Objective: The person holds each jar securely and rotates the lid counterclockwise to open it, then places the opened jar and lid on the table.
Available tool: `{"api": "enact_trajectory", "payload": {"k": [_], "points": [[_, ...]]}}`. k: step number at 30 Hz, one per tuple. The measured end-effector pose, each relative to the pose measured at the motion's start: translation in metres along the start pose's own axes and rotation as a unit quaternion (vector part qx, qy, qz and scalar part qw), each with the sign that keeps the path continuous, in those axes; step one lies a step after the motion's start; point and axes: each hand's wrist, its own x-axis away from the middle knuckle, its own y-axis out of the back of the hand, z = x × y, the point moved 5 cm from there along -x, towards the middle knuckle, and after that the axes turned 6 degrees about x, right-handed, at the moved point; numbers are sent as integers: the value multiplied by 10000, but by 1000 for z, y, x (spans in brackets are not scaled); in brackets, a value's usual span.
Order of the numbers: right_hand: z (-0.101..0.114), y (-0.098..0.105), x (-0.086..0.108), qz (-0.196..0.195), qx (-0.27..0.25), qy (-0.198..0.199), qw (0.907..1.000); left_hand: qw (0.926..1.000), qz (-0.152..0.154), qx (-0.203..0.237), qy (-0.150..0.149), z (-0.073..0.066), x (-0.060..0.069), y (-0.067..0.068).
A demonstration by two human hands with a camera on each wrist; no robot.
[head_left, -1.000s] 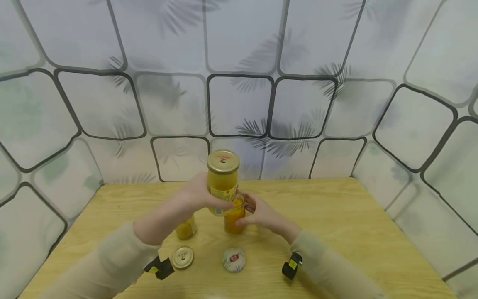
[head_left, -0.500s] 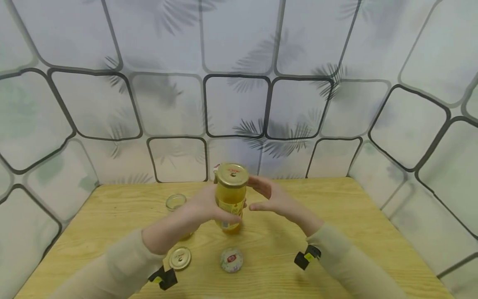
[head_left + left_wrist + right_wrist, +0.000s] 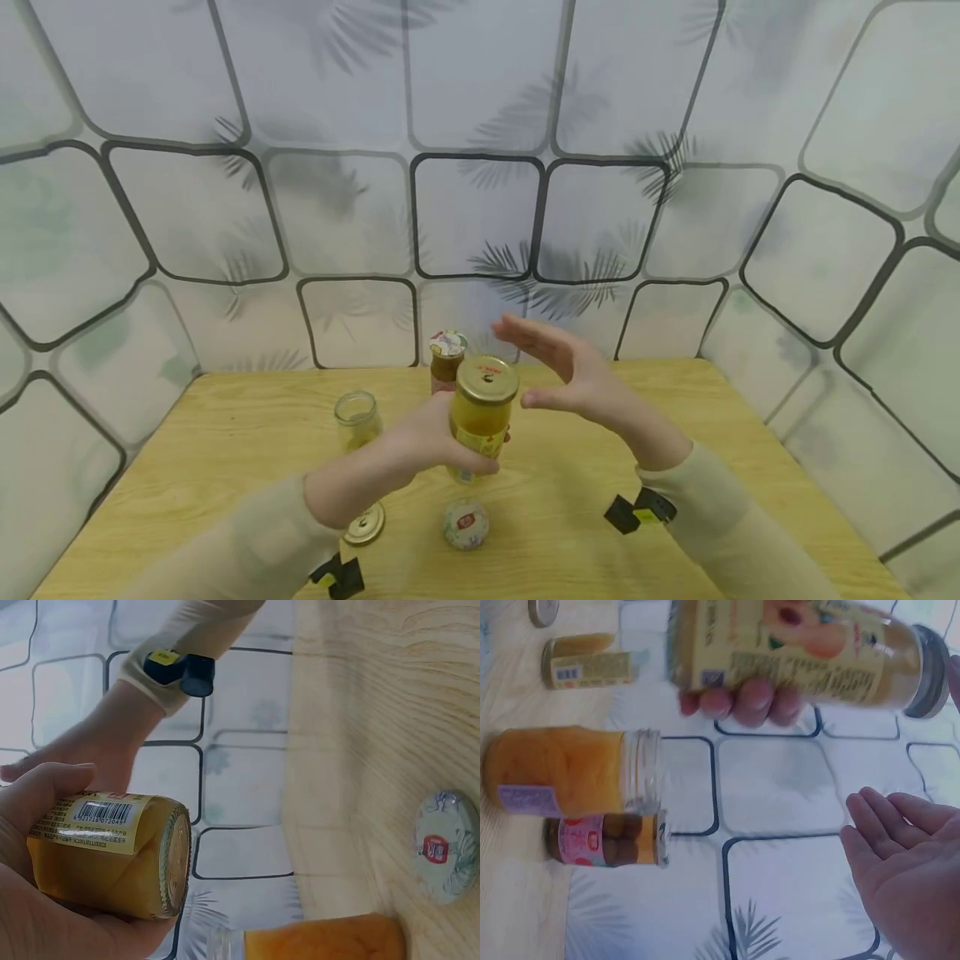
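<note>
My left hand (image 3: 423, 437) grips a jar of yellow fruit (image 3: 483, 400) with a gold lid, raised above the table. Peaches are printed on its label in the right wrist view. My right hand (image 3: 592, 379) is lifted to the right of that jar, fingers extended, holding nothing; a gap separates them. A lidless jar of orange fruit (image 3: 562, 769) stands on the table below, mostly hidden behind the held jar in the head view. The floral lid (image 3: 466, 524) lies nearer the front edge.
A lidless, partly filled glass jar (image 3: 356, 417) stands on the left, partly behind my left forearm. A gold lid (image 3: 365, 525) lies in front of it. Farther back stands a jar of dark fruit (image 3: 447, 358) with a floral lid. Patterned fabric (image 3: 480, 208) walls the table.
My right hand has come away from the orange jar and moved up and right. My left hand has carried the gold-lidded jar right and lower in the head view, uncovering the dark jar.
</note>
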Motion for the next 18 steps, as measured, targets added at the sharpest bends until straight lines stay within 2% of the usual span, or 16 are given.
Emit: {"api": "enact_trajectory", "payload": {"k": [3, 7, 14, 18], "points": [[14, -4, -2, 44, -59, 294, 9995, 9999, 84, 112, -50, 3, -2, -3], [27, -13, -5, 218, -81, 551, 9982, 9997, 42, 257, -11, 6, -4, -6], [35, -23, -3, 360, -82, 641, 9973, 9995, 8, 320, -62, 9, -6, -12], [35, -26, -3, 265, 14, 516, 9983, 9996, -37, 294, -14, 10, -5, -13]]}}
